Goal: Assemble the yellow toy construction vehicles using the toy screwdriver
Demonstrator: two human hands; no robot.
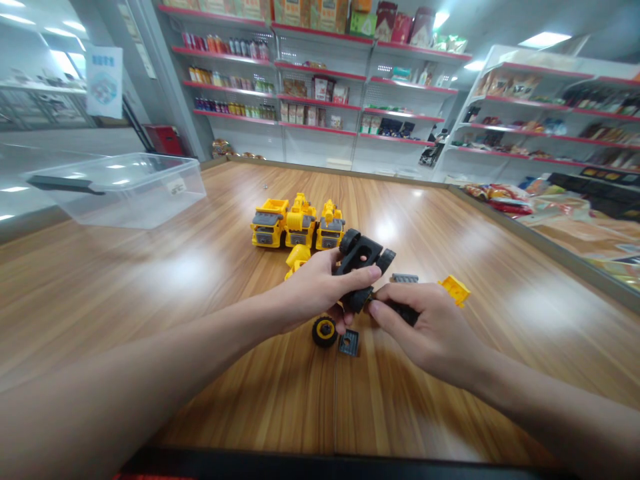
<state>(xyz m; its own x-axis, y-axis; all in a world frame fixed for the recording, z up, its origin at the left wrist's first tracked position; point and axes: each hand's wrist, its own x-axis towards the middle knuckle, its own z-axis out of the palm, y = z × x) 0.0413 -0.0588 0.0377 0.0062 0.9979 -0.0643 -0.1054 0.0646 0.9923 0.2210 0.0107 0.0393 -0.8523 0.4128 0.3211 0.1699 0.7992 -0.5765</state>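
Observation:
My left hand point(327, 283) is closed around a black toy truck chassis point(364, 252), tilted above the table with dark wheels fitted at its upper end. Thumb and forefinger of my right hand point(425, 320) pinch together at the chassis's lower end, by a dark wheel; what they hold is too small to name. A dark piece point(405, 312) shows partly beneath my right fingers. Below the hands are a loose black wheel with a yellow hub point(325, 331) and a small grey square part point(349, 343). A grey ribbed strip point(405, 278) lies beyond my right hand.
Three yellow toy trucks point(299, 227) stand in a row farther back, with a yellow mixer-like part point(299, 256) in front. To the right lies a yellow cab piece point(455, 290). A clear plastic bin point(150, 193) sits at the table's left edge; stocked shelves point(320, 80) rise behind.

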